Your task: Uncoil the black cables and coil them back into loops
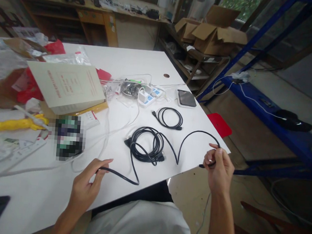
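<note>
A coiled black cable (147, 130) with chunky plugs lies near the front of the white table. Lengths of black cable run out from around the coil to both my hands. My left hand (87, 183) pinches one length between thumb and fingers, just over the table's front edge. Beyond the right corner of the table, my right hand (219, 167) is closed around the other length, and a dark end pokes out below the fingers. Behind the big coil rests a smaller coiled black cable (168, 127), touched by neither hand. Whether both lengths belong to one cable I cannot tell.
A power strip (146, 101) with white plugs, a dark-topped device (186, 98) and a bag of parts (132, 89) sit farther back on the table (138, 63). Papers, an open booklet (69, 85) and packaging crowd the left. A red stool (219, 125) stands beyond the right edge.
</note>
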Demonstrator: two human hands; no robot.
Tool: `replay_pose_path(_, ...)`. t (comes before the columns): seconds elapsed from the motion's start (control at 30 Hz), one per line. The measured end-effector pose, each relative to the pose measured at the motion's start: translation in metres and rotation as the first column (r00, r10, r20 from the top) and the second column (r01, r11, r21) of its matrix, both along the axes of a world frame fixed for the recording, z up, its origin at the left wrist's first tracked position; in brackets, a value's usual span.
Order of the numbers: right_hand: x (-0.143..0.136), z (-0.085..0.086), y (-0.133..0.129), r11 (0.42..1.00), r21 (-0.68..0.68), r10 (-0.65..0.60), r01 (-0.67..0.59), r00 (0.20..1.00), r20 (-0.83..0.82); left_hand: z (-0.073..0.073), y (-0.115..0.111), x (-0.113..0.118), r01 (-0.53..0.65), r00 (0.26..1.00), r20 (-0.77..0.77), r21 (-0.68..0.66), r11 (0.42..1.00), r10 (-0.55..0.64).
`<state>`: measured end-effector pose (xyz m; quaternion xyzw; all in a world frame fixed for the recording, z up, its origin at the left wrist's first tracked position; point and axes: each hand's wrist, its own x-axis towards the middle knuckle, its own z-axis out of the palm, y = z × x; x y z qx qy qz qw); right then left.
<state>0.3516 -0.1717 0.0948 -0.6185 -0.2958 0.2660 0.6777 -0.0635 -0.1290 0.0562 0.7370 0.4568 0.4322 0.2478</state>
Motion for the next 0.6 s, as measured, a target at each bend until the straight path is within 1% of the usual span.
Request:
replay_pose_path(0.07,-0.013,-0.007,0.003,0.998,-0.049,0.046,-0.045,0.999,0.023,0.0,0.003,0.006,0.041,0.999,-0.023,0.002,0.999,-0.041)
replay_pose_path(0.1,-0.021,-0.01,0.005,0.993,-0.078,0.091,-0.087,0.995,0.039,-0.001,0.004,0.009,0.057,0.998,-0.035,0.002,0.998,-0.057)
replay_pose_path(0.17,-0.041,-0.015,0.008,0.968,-0.138,0.219,-0.208,0.973,0.07,0.0,0.007,0.015,0.084,0.995,-0.052,0.002,0.996,-0.084)
replay_pose_path(0.27,-0.075,-0.017,0.01,0.886,-0.229,0.437,-0.404,0.892,0.119,0.001,0.012,0.024,0.119,0.991,-0.063,0.01,0.993,-0.119)
replay_pose_path(0.33,-0.096,-0.016,0.011,0.806,-0.289,0.573,-0.516,0.803,0.164,0.002,0.015,0.03,0.143,0.987,-0.076,0.009,0.99,-0.142)
replay_pose_path(0.4,-0.114,-0.015,0.012,0.724,-0.353,0.679,-0.593,0.705,0.208,0.001,0.017,0.036,0.154,0.984,-0.091,0.003,0.988,-0.153)
replay_pose_path(0.47,-0.128,-0.013,0.013,0.666,-0.403,0.737,-0.628,0.637,0.225,0.0,0.018,0.04,0.152,0.983,-0.1,-0.016,0.988,-0.153)
replay_pose_path(0.53,-0.139,-0.012,0.014,0.635,-0.414,0.766,-0.653,0.602,0.224,-0.001,0.018,0.044,0.14,0.985,-0.099,-0.046,0.989,-0.144)
replay_pose_path(0.6,-0.146,-0.009,0.015,0.603,-0.395,0.795,-0.694,0.568,0.215,0.0,0.018,0.047,0.131,0.987,-0.085,-0.069,0.989,-0.137)
